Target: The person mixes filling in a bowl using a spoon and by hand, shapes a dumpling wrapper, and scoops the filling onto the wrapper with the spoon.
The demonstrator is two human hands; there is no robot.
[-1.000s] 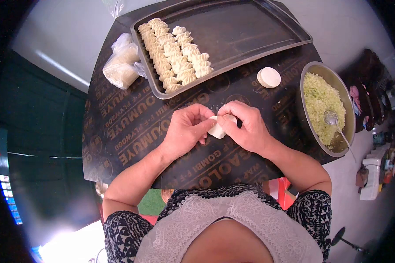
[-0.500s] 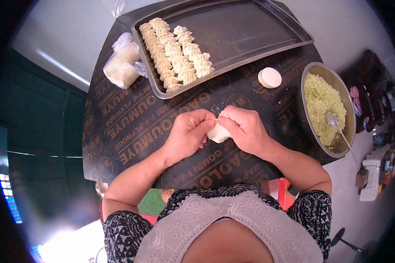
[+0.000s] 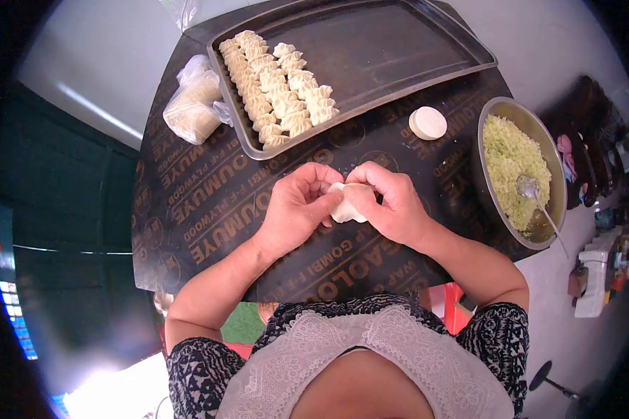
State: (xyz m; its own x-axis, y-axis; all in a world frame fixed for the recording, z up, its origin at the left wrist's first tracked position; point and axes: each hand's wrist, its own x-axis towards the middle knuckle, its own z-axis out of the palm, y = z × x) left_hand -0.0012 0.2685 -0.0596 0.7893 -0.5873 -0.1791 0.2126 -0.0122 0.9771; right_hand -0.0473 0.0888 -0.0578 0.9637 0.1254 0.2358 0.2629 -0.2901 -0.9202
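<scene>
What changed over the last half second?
The left hand and right hand shifted slightly away from the body, their fingertips less tightly bunched; more of the top of the dough wrapper shows. Both keep hold; nothing taken or let go. Unchanged: dumplings on the tray, white round stack, filling bowl, spoon.

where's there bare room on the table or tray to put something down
Free: the tray right of the dumpling rows; the table between the plastic bag and the left hand. Crowded: the tray's left end, and the table's right edge, where the bowl of filling stands.
</scene>
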